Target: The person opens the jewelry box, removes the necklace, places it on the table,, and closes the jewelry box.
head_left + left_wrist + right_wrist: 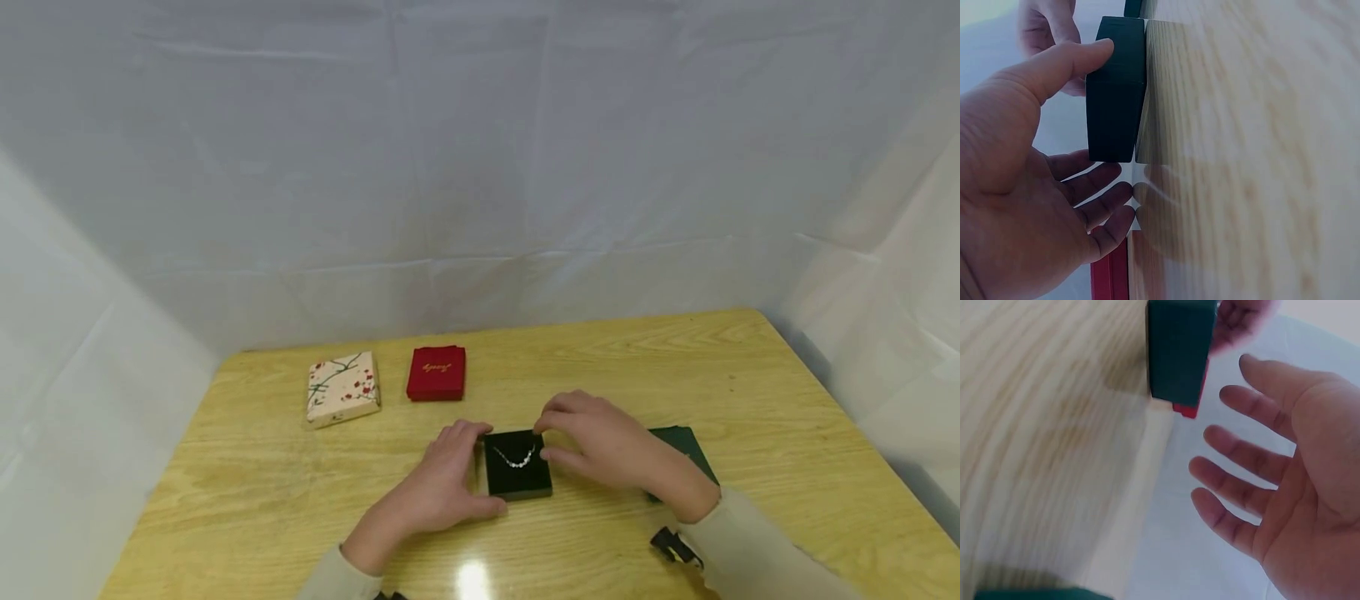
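Note:
A small dark green jewelry box [517, 492] sits on the table, a silvery necklace [519, 463] draped across its black insert. My left hand [442, 483] holds the box at its left side. In the left wrist view the thumb presses the near wall of the box [1116, 106], and the other fingers reach round to the far side, partly hidden. At the box's upper right corner is my right hand [603, 442], fingers spread and gently bent. The right wrist view shows those fingers with nothing between them, apart from the box [1179, 353].
Partly under my right forearm lies a green lid or box piece [686, 446]. Farther back stand a red box [437, 375] with gold lettering and a cream box [342, 388] with a floral print. White sheeting [480, 167] hangs behind the wooden table [787, 467].

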